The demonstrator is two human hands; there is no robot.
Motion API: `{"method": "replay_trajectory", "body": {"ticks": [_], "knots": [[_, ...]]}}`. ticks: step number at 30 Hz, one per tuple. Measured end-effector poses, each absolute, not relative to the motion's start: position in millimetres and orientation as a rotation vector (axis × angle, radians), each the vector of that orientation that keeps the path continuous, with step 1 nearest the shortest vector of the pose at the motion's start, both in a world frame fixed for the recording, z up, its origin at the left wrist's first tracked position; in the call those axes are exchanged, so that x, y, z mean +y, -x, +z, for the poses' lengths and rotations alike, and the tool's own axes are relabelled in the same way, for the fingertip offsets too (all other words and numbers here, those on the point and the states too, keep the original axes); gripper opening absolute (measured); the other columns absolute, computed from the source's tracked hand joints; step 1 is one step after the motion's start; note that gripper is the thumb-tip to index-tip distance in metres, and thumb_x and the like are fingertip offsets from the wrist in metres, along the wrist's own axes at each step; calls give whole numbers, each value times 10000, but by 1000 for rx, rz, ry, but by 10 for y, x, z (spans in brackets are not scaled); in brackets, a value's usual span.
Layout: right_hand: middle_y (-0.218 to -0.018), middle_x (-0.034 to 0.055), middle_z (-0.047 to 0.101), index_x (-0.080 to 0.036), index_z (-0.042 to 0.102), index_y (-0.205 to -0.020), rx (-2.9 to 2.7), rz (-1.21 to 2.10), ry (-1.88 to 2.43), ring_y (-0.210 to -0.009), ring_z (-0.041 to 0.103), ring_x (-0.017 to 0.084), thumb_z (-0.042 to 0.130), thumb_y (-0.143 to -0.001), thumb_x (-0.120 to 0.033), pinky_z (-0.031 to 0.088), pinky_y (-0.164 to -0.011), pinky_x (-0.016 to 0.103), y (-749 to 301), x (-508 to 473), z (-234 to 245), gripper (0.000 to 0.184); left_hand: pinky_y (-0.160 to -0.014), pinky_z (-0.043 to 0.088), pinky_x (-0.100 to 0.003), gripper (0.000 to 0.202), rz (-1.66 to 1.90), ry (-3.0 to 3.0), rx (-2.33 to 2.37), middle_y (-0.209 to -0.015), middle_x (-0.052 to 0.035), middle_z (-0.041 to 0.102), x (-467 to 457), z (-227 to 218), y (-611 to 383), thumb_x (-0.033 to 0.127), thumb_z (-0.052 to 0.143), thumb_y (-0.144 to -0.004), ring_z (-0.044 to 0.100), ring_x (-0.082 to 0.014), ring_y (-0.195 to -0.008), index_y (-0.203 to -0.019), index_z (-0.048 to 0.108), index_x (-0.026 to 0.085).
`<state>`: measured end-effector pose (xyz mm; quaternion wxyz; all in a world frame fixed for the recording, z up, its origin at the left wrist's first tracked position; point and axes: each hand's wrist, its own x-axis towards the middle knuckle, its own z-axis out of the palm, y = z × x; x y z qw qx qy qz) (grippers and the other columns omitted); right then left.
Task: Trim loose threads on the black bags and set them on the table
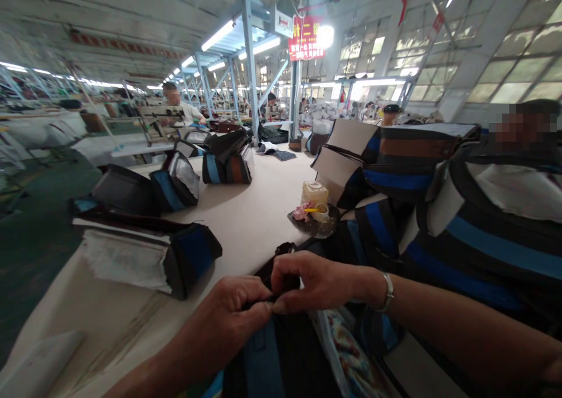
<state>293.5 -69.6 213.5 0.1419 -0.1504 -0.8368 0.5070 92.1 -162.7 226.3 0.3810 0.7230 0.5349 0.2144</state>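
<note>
A black bag piece with a blue stripe (263,360) lies close to my body, low in the head view. My left hand (226,316) pinches its dark upper edge between thumb and fingers. Close beside it, my right hand (322,281) pinches the same edge, thumb tip almost against the left thumb. Whatever small part sits between the fingertips is hidden. Beyond my hands, a dark dish (314,225) holds a pale block (314,193), with a pink scrap and a yellow piece beside it.
Black bag pieces with blue stripes (439,246) are piled at the right. A similar piece (193,257) stands at the left on the pale table (237,222), with more behind it. Several people work farther back, one at a sewing machine (158,120).
</note>
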Motion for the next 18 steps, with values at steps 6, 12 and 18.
{"method": "replay_trajectory", "body": {"ticks": [6,12,18], "knots": [[-783,17,587,-145,592,-827,-2447,964,206,-700,517,116,610,-883,-205,418,-640,228,-2926,-762,2026,85,-601,323,-267,287,608,-1993,1407,-645,14,534,-1670,2203,-956,268,495,-885,535,-144,-641,-625,560,164],[-843,59,601,-160,570,-877,-2618,148,57,-720,489,162,480,-937,-148,424,-678,304,-3055,-949,2041,109,-630,353,-260,401,485,-1746,1260,-724,19,513,-1610,2353,-857,448,443,-971,473,-156,-688,-728,605,173],[-794,48,578,-165,594,-827,-2688,-56,-26,-735,478,170,446,-976,-145,447,-813,344,-3154,-1064,2088,210,-543,253,-256,440,270,-1724,1150,-661,55,327,-1491,2286,-837,532,487,-958,293,-122,-623,-700,497,176]]}}
